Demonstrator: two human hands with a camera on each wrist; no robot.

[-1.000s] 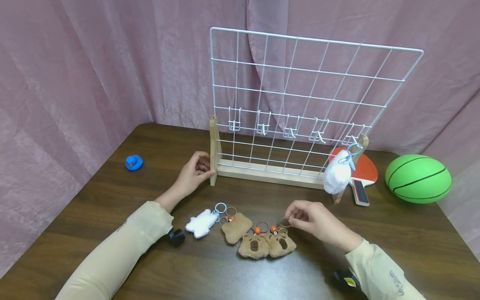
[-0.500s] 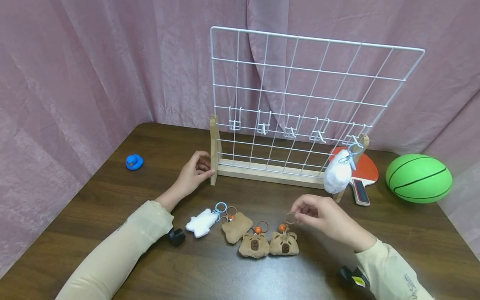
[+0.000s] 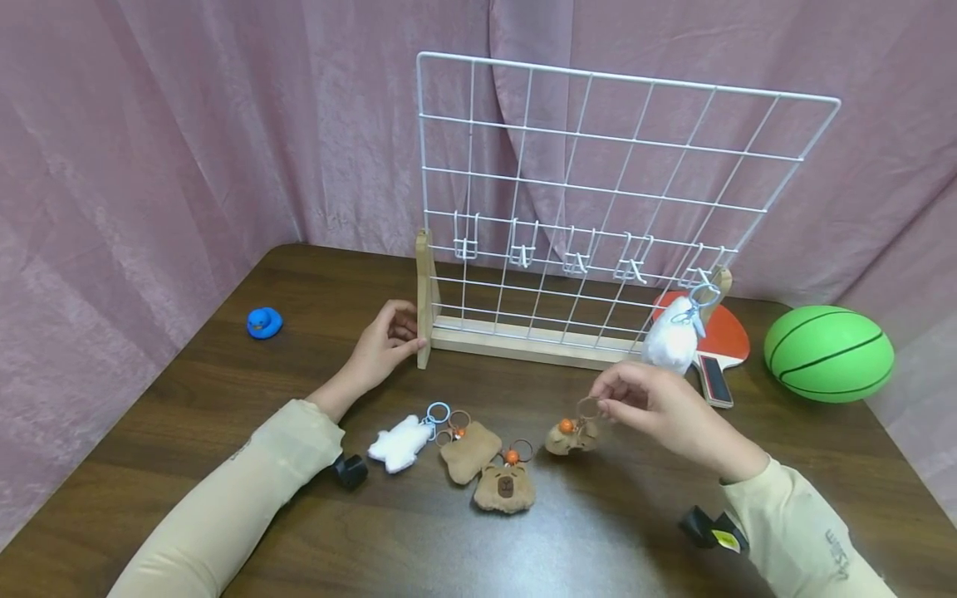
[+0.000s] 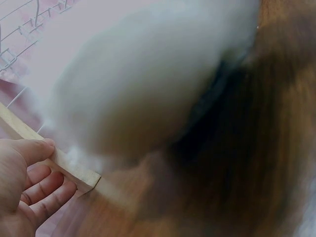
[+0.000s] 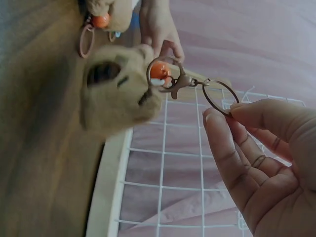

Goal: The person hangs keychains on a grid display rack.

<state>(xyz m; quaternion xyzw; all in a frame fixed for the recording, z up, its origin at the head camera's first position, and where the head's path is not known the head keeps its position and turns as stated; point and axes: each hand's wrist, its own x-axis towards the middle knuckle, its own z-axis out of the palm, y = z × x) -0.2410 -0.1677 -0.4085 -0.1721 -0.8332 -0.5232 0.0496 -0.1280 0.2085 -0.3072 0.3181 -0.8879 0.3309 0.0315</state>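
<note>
My right hand pinches the metal ring of a brown plush bear-like keychain with an orange bead. In the right wrist view, thumb and forefinger hold that ring, and the plush keychain hangs from its clasp. At the left end of a white wire grid rack, my left hand grips the wooden upright, thumb on the near side. Two brown plush keychains and a white one lie on the table. Another white plush keychain hangs from the rack's rightmost hook.
Several white hooks line the grid. A red paddle and a green ball are at the right. A blue rubber duck sits far left. A large blurred pale shape fills much of the left wrist view.
My right hand has moved up and right, drawing the brown plush keychain away from the other one and raising it. My left hand stays at the upright.
</note>
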